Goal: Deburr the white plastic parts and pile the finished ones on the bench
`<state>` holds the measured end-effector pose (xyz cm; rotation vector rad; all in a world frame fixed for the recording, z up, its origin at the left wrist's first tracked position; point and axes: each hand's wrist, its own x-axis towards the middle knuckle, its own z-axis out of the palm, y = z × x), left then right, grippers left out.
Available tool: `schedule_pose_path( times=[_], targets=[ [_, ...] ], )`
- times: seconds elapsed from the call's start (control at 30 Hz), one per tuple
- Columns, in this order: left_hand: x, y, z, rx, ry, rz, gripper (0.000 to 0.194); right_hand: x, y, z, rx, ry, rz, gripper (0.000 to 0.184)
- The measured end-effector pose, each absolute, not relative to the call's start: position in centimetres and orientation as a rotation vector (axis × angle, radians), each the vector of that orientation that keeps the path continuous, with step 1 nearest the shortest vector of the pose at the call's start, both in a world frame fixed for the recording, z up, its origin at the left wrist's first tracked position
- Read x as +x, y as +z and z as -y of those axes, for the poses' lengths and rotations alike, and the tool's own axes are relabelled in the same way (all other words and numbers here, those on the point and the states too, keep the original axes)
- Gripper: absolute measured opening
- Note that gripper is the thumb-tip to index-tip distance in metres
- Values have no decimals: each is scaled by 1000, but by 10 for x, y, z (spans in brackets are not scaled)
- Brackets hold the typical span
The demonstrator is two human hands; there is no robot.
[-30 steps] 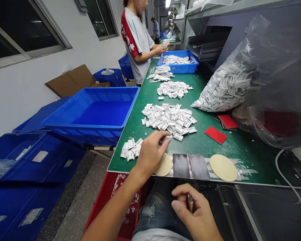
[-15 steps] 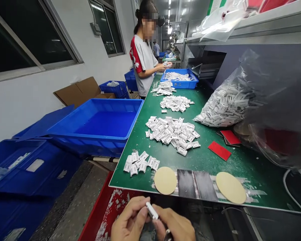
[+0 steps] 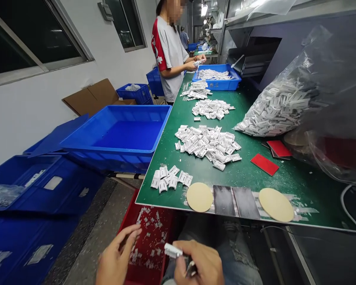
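My right hand (image 3: 198,264) is low in view, below the table edge, shut on a small white plastic part (image 3: 172,250). A small dark-tipped tool (image 3: 191,269) also shows between its fingers. My left hand (image 3: 117,253) hangs over a red crate (image 3: 126,215) with its fingers apart, holding nothing. The crate holds white scraps. Nearest the hands on the green work mat (image 3: 249,174) lies a small group of white parts (image 3: 169,178), with a larger heap (image 3: 206,144) beyond it.
Two round beige pads (image 3: 199,197) and dark strips (image 3: 224,200) lie along the mat's near edge. A clear bag of white parts (image 3: 273,111) slumps at right. A large blue crate (image 3: 118,134) stands left. A co-worker (image 3: 169,51) stands at the far end by a blue tray (image 3: 216,85).
My left hand has let go of the white part and moved left over the red crate. The part stays in my right hand. One second ago my left hand was at the mat.
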<state>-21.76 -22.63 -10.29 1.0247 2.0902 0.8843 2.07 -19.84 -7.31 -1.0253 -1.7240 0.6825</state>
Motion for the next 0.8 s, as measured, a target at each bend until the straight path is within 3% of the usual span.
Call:
schedule_pose_path(
  times=[0.13, 0.27, 0.4, 0.53, 0.67, 0.8],
  targets=[
    [-229, -105, 226, 1258, 649, -2270, 50, 36, -65, 188, -1120, 1126, 1555, 22],
    [-166, -75, 217, 1010, 906, -1739, 51, 38, -58, 189, -1190, 1566, 1234, 36],
    [-105, -43, 201, 765, 1120, -1428, 26, 44, -55, 195, -1147, 1647, 1313, 33],
    [-83, -28, 187, 481, 1216, -1260, 24, 73, -37, 189, -1142, 1304, 1663, 25],
    [-76, -20, 181, 362, 1154, -1046, 32, 101, -14, 172, -1046, 663, 2065, 28],
    [-70, -14, 179, 342, 1140, -918, 30, 107, -5, 161, -969, 290, 2291, 46]
  ],
)
